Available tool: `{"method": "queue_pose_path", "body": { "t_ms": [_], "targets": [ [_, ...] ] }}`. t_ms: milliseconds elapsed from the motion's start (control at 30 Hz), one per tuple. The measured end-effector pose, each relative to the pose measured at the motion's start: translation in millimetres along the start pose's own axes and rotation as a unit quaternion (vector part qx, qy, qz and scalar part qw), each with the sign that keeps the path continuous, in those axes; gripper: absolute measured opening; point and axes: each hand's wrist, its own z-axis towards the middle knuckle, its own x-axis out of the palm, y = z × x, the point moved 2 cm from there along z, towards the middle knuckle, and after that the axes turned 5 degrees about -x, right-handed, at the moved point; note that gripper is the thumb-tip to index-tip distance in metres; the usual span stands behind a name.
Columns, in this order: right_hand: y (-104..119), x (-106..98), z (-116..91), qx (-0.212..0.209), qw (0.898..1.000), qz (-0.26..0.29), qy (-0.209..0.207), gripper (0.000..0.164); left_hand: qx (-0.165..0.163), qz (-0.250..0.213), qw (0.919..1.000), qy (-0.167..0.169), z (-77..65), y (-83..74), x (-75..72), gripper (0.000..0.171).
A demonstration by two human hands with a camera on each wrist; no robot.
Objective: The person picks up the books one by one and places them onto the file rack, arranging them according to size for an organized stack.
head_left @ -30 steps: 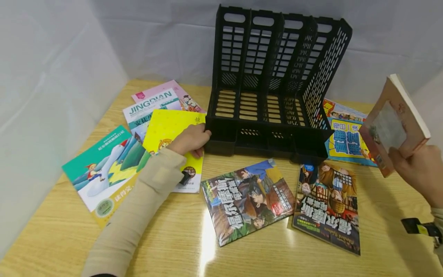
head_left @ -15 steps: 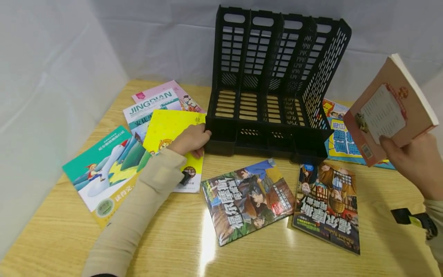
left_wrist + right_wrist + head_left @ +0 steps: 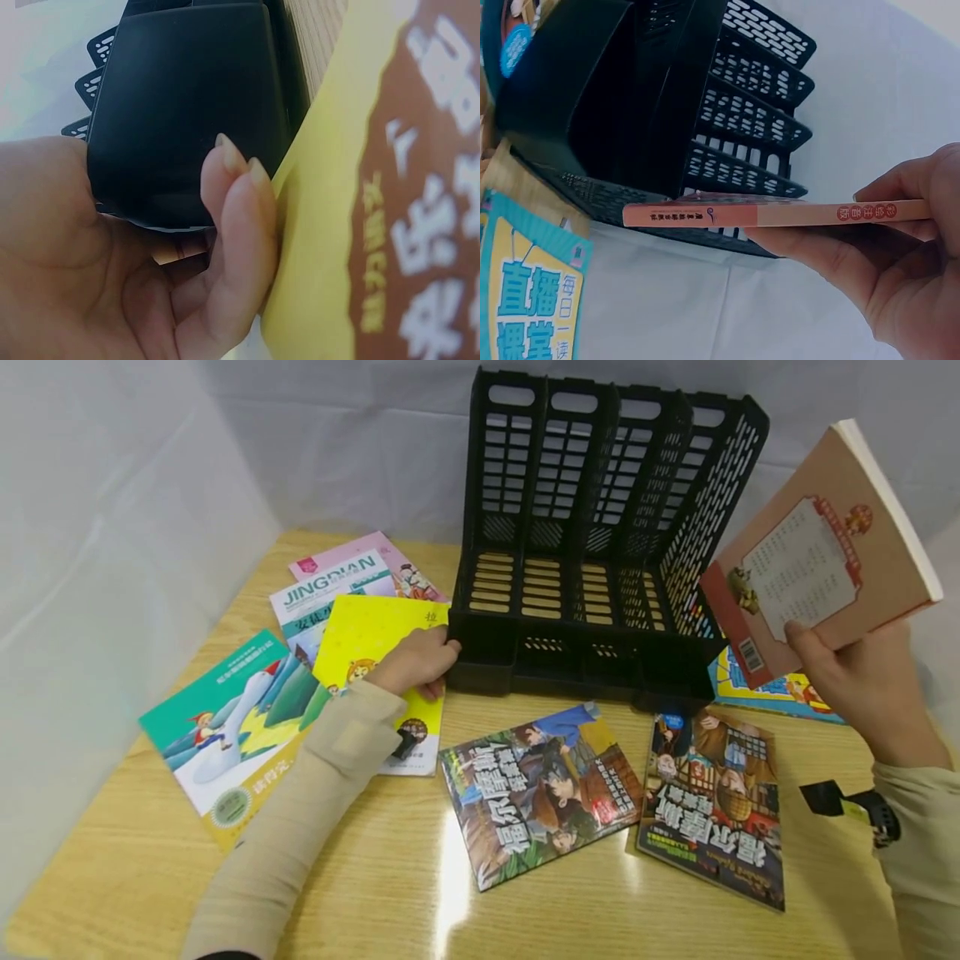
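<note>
A black desktop file rack [image 3: 577, 668] with several upright dividers stands at the back of the table. My left hand [image 3: 416, 662] grips its front left corner, fingers curled at the wall, above a yellow book [image 3: 375, 618]. In the left wrist view the fingertips [image 3: 255, 176] lie between the rack [image 3: 187, 112] and the yellow cover [image 3: 315, 262]. My right hand [image 3: 862, 685] pinches a salmon-pink book [image 3: 802, 560] by its lower edge, raised beside the rack's right side. Its spine [image 3: 780, 215] faces the right wrist camera, with thumb and fingers on opposite covers.
On the left lie a green-topped book [image 3: 232, 718], a white JINGDIAN book [image 3: 330, 585] and a pink book [image 3: 382, 560]. Two comic-style books [image 3: 540, 793], [image 3: 712, 810] lie in front of the rack. A blue-yellow book [image 3: 780, 693] lies partly under the raised book. White cloth [image 3: 337, 452] walls the back.
My right hand has carried the salmon-pink book up and left, closer to the rack's right side, showing more of its back cover. My left hand has stayed at the rack's corner.
</note>
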Motion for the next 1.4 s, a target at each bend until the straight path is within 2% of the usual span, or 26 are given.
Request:
{"method": "queue_pose_path", "body": {
  "t_ms": [100, 267, 467, 633, 733, 900, 1200, 1400],
  "targets": [
    [3.8, 0.0, 2.9, -0.005, 1.000, 0.007, -0.015, 0.069, 0.005, 0.003, 1.0000, -0.001, 1.0, 0.0, 0.3, 0.043],
    [9.9, 3.1, 9.7, 0.013, 0.997, 0.073, -0.035, 0.064, 0.007, 0.001, 1.0000, -0.004, 2.0, -0.5, -0.1, 0.041],
    [13.5, 18.8, 23.6, 0.034, 0.992, 0.119, -0.034, 0.059, 0.002, 0.000, 1.0000, 0.004, 2.2, -0.7, 0.1, 0.042],
    [14.5, 32.5, 38.4, 0.076, 0.979, 0.189, -0.027, 0.055, 0.000, -0.001, 1.0000, 0.006, 2.5, -1.7, 0.3, 0.044],
    [16.0, 39.3, 47.2, 0.097, 0.973, 0.207, -0.019, 0.053, 0.002, -0.001, 1.0000, 0.005, 2.6, -1.4, 0.1, 0.046],
    [19.3, 47.0, 59.6, 0.127, 0.973, 0.193, -0.009, 0.052, 0.004, 0.000, 1.0000, 0.002, 2.0, -0.6, 0.2, 0.048],
    [21.4, 54.1, 71.8, 0.129, 0.970, 0.206, -0.006, 0.052, 0.001, 0.004, 1.0000, -0.003, 1.6, -1.1, 0.5, 0.051],
    [25.2, 58.8, 83.2, 0.142, 0.976, 0.162, 0.007, 0.053, 0.000, 0.004, 1.0000, -0.002, 1.0, -0.5, 0.5, 0.051]
  ]
}}
